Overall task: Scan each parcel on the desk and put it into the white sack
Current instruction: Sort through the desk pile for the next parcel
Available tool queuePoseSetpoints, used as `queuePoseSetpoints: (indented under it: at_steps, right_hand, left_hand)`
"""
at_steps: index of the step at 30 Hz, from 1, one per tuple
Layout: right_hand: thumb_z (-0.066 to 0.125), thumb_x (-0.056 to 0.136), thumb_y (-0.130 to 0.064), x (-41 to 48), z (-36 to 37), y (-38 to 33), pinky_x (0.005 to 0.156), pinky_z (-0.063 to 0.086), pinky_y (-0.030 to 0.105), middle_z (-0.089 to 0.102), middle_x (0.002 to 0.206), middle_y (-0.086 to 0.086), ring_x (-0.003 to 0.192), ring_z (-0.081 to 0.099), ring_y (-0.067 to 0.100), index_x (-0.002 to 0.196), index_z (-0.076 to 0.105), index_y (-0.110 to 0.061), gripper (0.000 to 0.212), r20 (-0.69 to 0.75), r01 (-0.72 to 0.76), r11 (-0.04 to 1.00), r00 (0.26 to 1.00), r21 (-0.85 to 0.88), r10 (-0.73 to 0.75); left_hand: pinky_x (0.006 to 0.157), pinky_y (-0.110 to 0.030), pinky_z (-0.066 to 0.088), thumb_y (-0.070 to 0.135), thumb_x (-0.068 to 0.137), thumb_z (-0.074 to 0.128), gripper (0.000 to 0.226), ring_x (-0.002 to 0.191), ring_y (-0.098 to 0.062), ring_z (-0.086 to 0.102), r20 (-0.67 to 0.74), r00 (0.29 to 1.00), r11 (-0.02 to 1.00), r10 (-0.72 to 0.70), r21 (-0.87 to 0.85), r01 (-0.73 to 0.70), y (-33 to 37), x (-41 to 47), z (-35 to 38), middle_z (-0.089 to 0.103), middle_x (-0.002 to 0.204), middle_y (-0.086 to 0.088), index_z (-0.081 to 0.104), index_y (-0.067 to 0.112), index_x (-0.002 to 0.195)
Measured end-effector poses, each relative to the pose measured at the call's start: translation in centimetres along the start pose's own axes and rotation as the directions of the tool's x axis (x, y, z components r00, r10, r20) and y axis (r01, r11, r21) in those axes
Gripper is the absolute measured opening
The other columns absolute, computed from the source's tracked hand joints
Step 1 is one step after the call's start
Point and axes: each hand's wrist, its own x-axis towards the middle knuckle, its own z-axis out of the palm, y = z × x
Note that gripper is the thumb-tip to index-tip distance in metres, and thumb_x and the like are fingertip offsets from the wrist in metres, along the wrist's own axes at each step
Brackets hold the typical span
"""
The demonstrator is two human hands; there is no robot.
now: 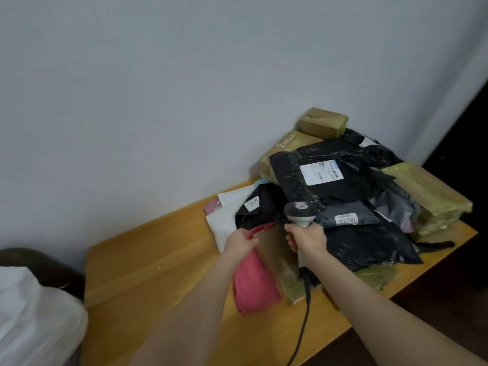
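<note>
Polybag (253, 281), pink and limp, pinched by left hand (239, 244).

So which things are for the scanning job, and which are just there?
For the job: scanner in the right hand; pink parcel gripped by the left hand; piled parcels; white sack; desk.
Just there: dark brown rounded thing behind the sack; grey wall.

Pale grey wall (158, 101); dark brown furniture (39, 262).

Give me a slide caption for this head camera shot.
Left hand grips a pink parcel while the right hand holds a corded scanner beside piled parcels on the desk.
</note>
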Motion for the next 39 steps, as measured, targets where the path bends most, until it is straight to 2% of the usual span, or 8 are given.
queuePoseSetpoints:
  at_steps: [4, 15, 22, 29, 32, 34, 36, 39]
  right_hand:
    - [0.071, 0.083, -0.013, 2.2, -2.6, -1.6, 0.055, 0.05, 0.032, 0.062, 0.057, 0.009, 0.05, 0.056, 0.018, 0.068, 0.062, -0.004, 0.02, -0.043, -0.021, 0.99, 0.999, 0.137, 0.027]
    - [0.069, 0.082, -0.01, 10.0, -9.4, -4.4, 0.05, 0.045, 0.029, 0.06, 0.056, 0.008, 0.046, 0.052, 0.016, 0.073, 0.063, -0.003, 0.013, -0.026, -0.035, 0.957, 0.999, 0.287, 0.044]
    - [0.071, 0.084, -0.011, 14.1, -12.6, -4.9, 0.054, 0.049, 0.027, 0.062, 0.064, 0.006, 0.054, 0.056, 0.014, 0.084, 0.064, -0.004, 0.01, 0.052, -0.051, 0.938, 0.998, 0.342, 0.035]
    - [0.073, 0.084, -0.015, 15.1, -12.4, -5.4, 0.084, 0.055, 0.046, 0.058, 0.084, 0.009, 0.079, 0.059, 0.027, 0.105, 0.05, -0.008, 0.032, 0.175, -0.187, 0.936, 0.975, 0.299, 0.139]
    - [0.077, 0.08, -0.014, 14.7, -11.1, -5.2, 0.09, 0.052, 0.047, 0.063, 0.092, 0.009, 0.083, 0.061, 0.028, 0.102, 0.054, -0.007, 0.033, 0.187, -0.161, 0.964, 0.975, 0.211, 0.122]
    - [0.081, 0.075, -0.017, 14.7, -10.4, -5.3, 0.095, 0.05, 0.049, 0.065, 0.106, 0.013, 0.097, 0.062, 0.033, 0.107, 0.059, -0.003, 0.041, 0.149, -0.132, 0.982, 0.983, 0.136, 0.111]
    - [0.083, 0.072, -0.018, 15.1, -10.0, -5.2, 0.097, 0.049, 0.048, 0.065, 0.112, 0.015, 0.104, 0.062, 0.035, 0.114, 0.061, -0.001, 0.05, 0.134, -0.123, 0.987, 0.985, 0.099, 0.109]
    - [0.08, 0.076, -0.014, 15.2, -9.9, -5.1, 0.097, 0.049, 0.046, 0.067, 0.109, 0.014, 0.103, 0.062, 0.033, 0.105, 0.062, -0.003, 0.036, 0.132, -0.131, 0.987, 0.984, 0.097, 0.118]
  left_hand:
    - [0.097, -0.034, 0.047, 0.029, 0.088, 0.065, 0.046, 0.112, -0.023, 0.06, -0.027, 0.999, 0.977, 0.026, -0.212, -0.031, 3.2, 2.5, 1.2, 0.063, 0.123, -0.009, 0.056, 0.006, 0.127]
    - [0.087, -0.033, 0.045, 0.047, 0.075, 0.076, 0.085, 0.118, -0.023, 0.053, 0.054, 0.991, 0.709, -0.125, -0.693, 0.128, 13.0, 9.1, 5.8, 0.053, 0.135, -0.002, 0.037, 0.011, 0.141]
    - [0.078, -0.036, 0.051, 0.018, 0.093, 0.06, 0.027, 0.099, -0.025, 0.062, -0.023, 0.955, 0.559, -0.297, -0.815, 0.155, 14.8, 12.0, 6.8, 0.065, 0.115, -0.008, 0.059, 0.007, 0.118]
    - [0.085, -0.044, 0.052, 0.018, 0.101, 0.045, 0.024, 0.095, -0.03, 0.062, 0.184, 0.94, 0.39, -0.288, -0.874, 0.291, 12.2, 8.8, 1.5, 0.064, 0.109, -0.014, 0.057, 0.006, 0.118]
    - [0.065, -0.034, 0.058, 0.015, 0.1, 0.046, 0.02, 0.086, -0.025, 0.066, 0.359, 0.9, 0.66, -0.249, -0.617, 0.429, 10.8, 5.5, 0.8, 0.068, 0.097, -0.013, 0.057, 0.002, 0.11]
    - [0.068, -0.032, 0.059, 0.015, 0.096, 0.055, 0.014, 0.086, -0.024, 0.07, 0.416, 0.845, 0.908, -0.336, -0.096, 0.409, 9.8, 4.6, 0.1, 0.069, 0.09, -0.012, 0.06, 0.003, 0.099]
    - [0.071, -0.033, 0.055, 0.016, 0.091, 0.058, 0.008, 0.089, -0.026, 0.069, 0.243, 0.914, 0.912, -0.325, 0.336, 0.235, 9.3, 5.1, -0.7, 0.066, 0.087, -0.009, 0.058, 0.008, 0.087]
    - [0.081, -0.034, 0.047, 0.023, 0.091, 0.054, 0.03, 0.11, -0.03, 0.059, -0.155, 0.987, 0.924, 0.029, 0.381, 0.033, 11.1, 7.8, -1.3, 0.06, 0.114, -0.01, 0.051, 0.008, 0.117]
